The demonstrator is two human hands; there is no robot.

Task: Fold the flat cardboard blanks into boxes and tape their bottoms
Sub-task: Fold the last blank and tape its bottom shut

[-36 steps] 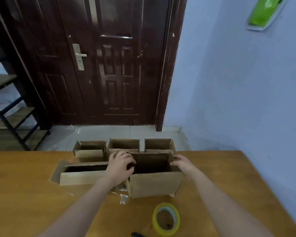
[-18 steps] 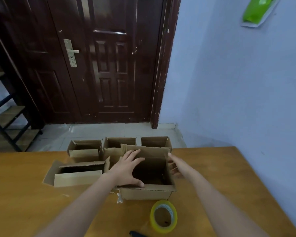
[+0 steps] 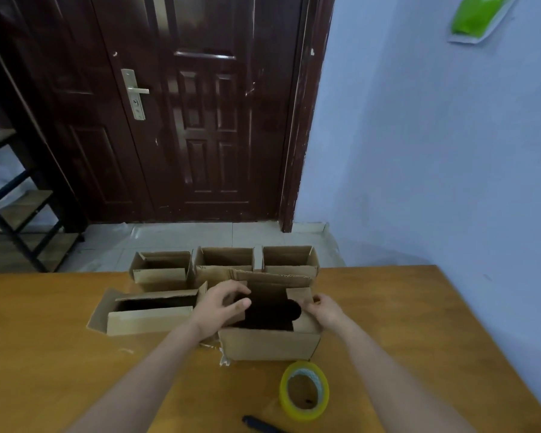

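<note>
The cardboard box point(image 3: 270, 342), light and easily creased, sits mid-tabletop point(image 3: 44, 354); our left hand point(image 3: 219, 307) and right hand point(image 3: 325, 310) pinch its end flaps, best held near the folds.

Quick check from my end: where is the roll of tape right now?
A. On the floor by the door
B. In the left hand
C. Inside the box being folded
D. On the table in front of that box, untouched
D. The tape roll lies on the table nearer the person than the box; the left hand and right hand are both at the box's flaps.
</note>
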